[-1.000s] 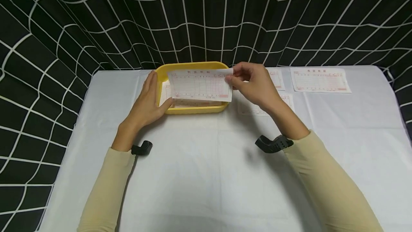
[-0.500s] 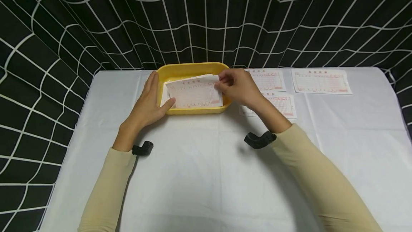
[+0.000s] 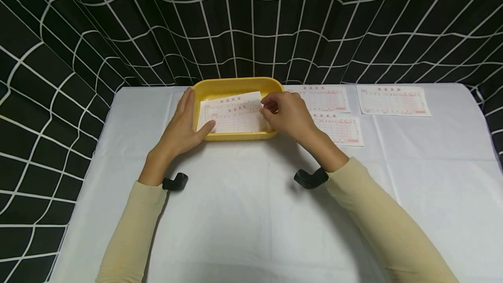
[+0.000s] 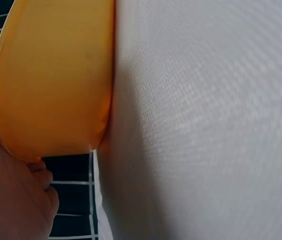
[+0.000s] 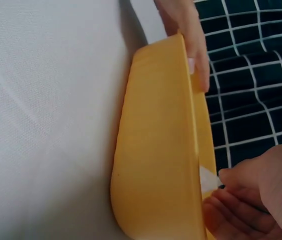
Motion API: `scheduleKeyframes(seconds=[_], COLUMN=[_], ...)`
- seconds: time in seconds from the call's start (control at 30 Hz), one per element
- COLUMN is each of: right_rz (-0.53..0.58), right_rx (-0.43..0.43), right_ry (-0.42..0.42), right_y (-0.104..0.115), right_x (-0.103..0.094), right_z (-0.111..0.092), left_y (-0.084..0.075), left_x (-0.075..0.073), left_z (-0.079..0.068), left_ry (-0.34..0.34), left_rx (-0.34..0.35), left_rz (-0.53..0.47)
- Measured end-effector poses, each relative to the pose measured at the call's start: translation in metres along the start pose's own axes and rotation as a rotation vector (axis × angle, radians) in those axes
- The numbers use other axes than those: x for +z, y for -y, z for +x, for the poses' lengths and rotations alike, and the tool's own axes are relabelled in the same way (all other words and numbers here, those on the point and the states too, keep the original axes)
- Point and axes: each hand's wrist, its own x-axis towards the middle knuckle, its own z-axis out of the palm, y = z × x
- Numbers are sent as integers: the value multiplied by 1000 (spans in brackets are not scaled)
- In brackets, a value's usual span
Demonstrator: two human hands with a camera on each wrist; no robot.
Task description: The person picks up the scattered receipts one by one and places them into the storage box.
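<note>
Right hand (image 3: 288, 112): narrow, thumb and fingertips pinching the right end of a printed slip (image 3: 239, 121); right wrist view shows a white corner in the pinch. Slip runs left from those fingertips, inside the yellow tray (image 3: 243, 136), skewed over another slip (image 3: 230, 99).

Handling, my read: next to no weight, thin, limp. Creases easily, tears if yanked. Whether sheets slide or cling to each other, can't tell. Best hold is a light pinch at a corner or short edge; a mid-sheet grab would buckle it.

Left hand (image 3: 177, 121), across the tray from the right: holds the tray's left end, fingers along the outside, thumb over the near rim. Tray looks like smooth, stiff plastic, probably light enough to skid unless braced. Rim is the grab point.

Right of the right hand, outside the tray: back slip (image 3: 324, 97), near slip (image 3: 343, 130), both partly hidden by it; far slip (image 3: 393, 101) well apart. All on white cloth (image 3: 235, 222). Grid curtain (image 3: 251, 21) beyond both hands.
</note>
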Motion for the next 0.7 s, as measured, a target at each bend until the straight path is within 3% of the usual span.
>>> scheduleKeyframes(seconds=[0.13, 0.43, 0.57, 0.7], right_rz=[1, 113, 80, 31], right_rx=[-3, -45, -71, -44], right_ry=[-51, -180, -227, -291], right_y=[0, -12, -27, -48], right_x=[-5, -21, -30, -39], right_z=[-8, -36, -52, -69], left_y=[-1, -1, -1, -2], left_x=[0, -1, -1, 0], left_z=[0, -2, -2, -1], left_ry=[1, -5, -9, -11], left_rx=[1, 11, 10, 13], left_rz=[-1, 3, 4, 2])
